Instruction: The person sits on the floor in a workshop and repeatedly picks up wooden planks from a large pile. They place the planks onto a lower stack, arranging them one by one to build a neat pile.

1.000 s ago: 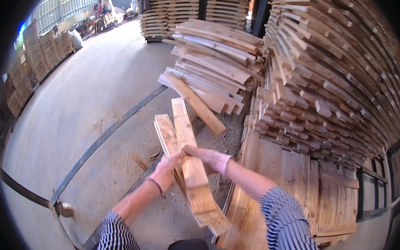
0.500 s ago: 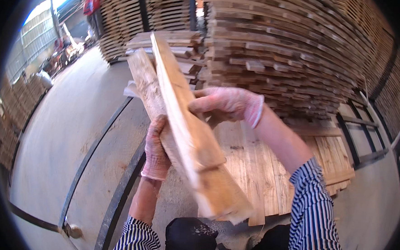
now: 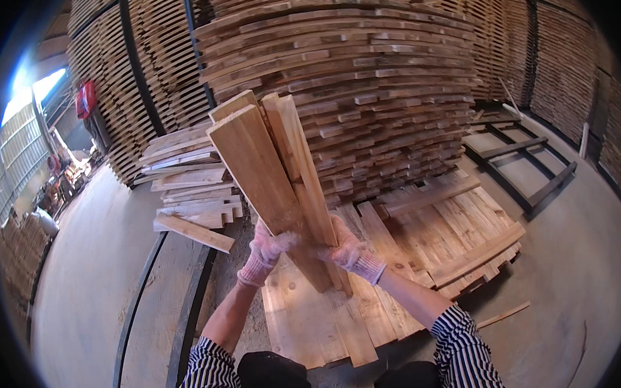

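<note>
Several pale wooden boards [image 3: 259, 174] stand tilted in front of me, held as a loose bundle between my two gloved hands. My left hand [image 3: 265, 253] grips the bundle's left side low down, its fingers partly blurred. From the other side my right hand [image 3: 351, 254] is closed around the right-hand boards, one of which is a narrow plank [image 3: 308, 169]. The boards' upper ends fan slightly apart. Their lower ends reach down over a layer of planks laid side by side [image 3: 293, 326]; whether they touch it I cannot tell.
A tall stack of boards [image 3: 379, 85] rises straight ahead. Left of it lies a lower, untidy pile [image 3: 185, 180], with dark metal rails [image 3: 191, 307] running toward me. At the right are a dark metal frame [image 3: 526, 160] on the floor and a thin loose strip [image 3: 504, 314].
My view has swung to the right. Both hands now clasp a bundle of more boards, standing steeper over the planks; before, they held boards slanting across in front of me.
</note>
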### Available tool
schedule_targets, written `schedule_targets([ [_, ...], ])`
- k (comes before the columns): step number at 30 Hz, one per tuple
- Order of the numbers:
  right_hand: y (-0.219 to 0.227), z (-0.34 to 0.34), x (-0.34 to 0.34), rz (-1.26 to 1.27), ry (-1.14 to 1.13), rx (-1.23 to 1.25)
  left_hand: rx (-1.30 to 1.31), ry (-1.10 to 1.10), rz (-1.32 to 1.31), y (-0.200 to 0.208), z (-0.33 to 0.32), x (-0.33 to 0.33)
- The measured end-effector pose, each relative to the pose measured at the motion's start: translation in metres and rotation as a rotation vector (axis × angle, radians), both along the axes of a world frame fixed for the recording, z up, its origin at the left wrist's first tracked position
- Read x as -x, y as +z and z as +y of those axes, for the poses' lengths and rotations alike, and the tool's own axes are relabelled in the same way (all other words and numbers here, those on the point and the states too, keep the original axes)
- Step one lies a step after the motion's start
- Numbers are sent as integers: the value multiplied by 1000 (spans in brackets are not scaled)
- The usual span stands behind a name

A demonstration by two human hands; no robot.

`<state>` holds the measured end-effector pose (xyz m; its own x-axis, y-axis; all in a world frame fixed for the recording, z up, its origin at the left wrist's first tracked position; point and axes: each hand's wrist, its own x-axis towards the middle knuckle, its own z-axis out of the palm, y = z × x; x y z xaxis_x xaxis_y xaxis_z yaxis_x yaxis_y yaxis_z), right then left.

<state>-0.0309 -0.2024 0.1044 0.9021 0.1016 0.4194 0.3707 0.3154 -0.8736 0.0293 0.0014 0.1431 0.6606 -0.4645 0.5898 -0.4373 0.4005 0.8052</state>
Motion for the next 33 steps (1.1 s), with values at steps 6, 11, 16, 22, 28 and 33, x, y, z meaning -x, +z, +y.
schedule_targets([
  [6, 25, -38, 46, -93, -481, 475, 48, 4, 375, 22, -62, 15],
  [11, 21, -119, 104, 296, -462, 701, 71, -64, 847, -13, -113, 50],
  [16, -42, -252, 113, 692, -584, 1063, -96, -181, 1323, -86, -157, 70],
  [22, -85, -247, 65, 717, -583, 1409, 13, -172, 1412, -148, -177, 60],
  [28, -75, -267, 67, 679, -455, 1209, 8, -74, 1427, -148, -164, 53],
  [33, -112, -316, 50, 648, -655, 1361, -2, -95, 1409, -146, -191, 55],
])
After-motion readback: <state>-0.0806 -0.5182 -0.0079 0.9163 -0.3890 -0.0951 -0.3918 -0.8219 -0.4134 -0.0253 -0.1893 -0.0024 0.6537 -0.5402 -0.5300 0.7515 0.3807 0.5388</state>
